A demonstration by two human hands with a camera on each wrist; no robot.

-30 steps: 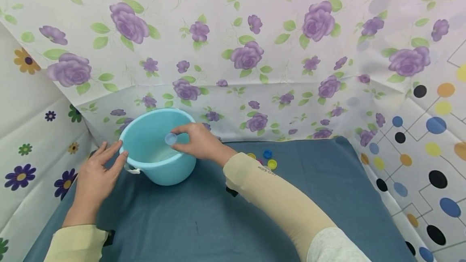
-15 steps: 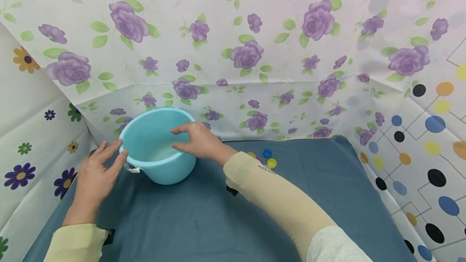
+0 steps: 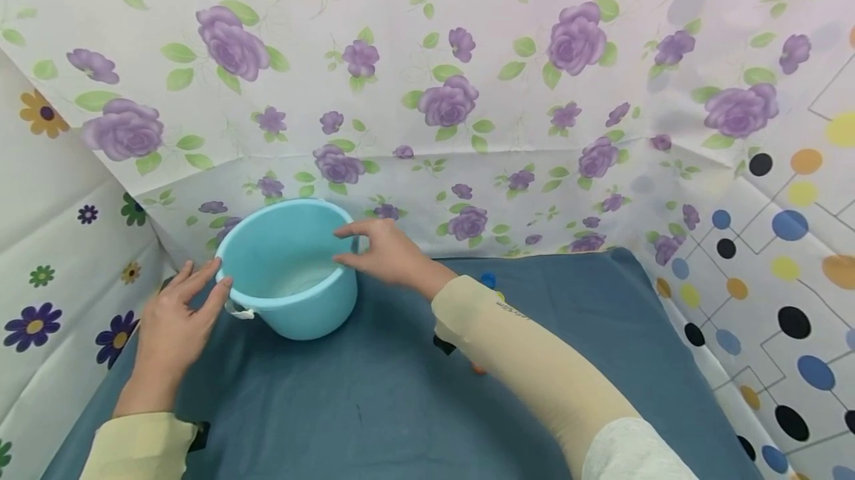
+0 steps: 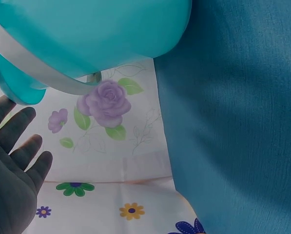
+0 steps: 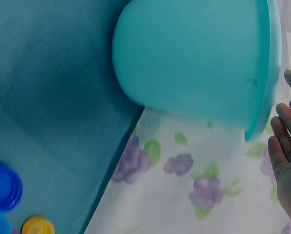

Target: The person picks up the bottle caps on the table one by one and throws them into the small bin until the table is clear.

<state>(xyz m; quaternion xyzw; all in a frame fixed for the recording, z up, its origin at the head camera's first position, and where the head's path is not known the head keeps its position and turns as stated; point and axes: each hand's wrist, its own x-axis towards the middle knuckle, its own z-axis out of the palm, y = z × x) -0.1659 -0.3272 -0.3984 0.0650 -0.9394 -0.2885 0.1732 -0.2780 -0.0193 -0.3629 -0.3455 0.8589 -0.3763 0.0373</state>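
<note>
A light blue bucket [image 3: 314,313] stands upright at the left of the blue cloth, its mouth towards me. My left hand [image 3: 175,317] rests its fingertips and thumb on the left rim. In the left wrist view the other fingers [image 4: 19,127] are spread below the rim, beside the white handle [image 4: 35,63]. At the right rim is my right hand [image 3: 390,254], thumb and forefinger apart with nothing between them. The right wrist view has this hand [image 5: 289,156] beside the bucket's edge [image 5: 269,63]. The bucket's lower inside is partly hidden by its front wall.
Behind my right forearm lie small round pieces, a blue one [image 5: 5,187] and a yellow one [image 5: 38,226] among them. A small orange thing [image 3: 479,369] shows under the forearm. A floral sheet [image 3: 447,168] rises behind the bucket.
A small clear, bluish disc pinched in my right hand has been let go over the bucket. That hand has since drawn back right to the rim. My left hand has stayed at the rim.
</note>
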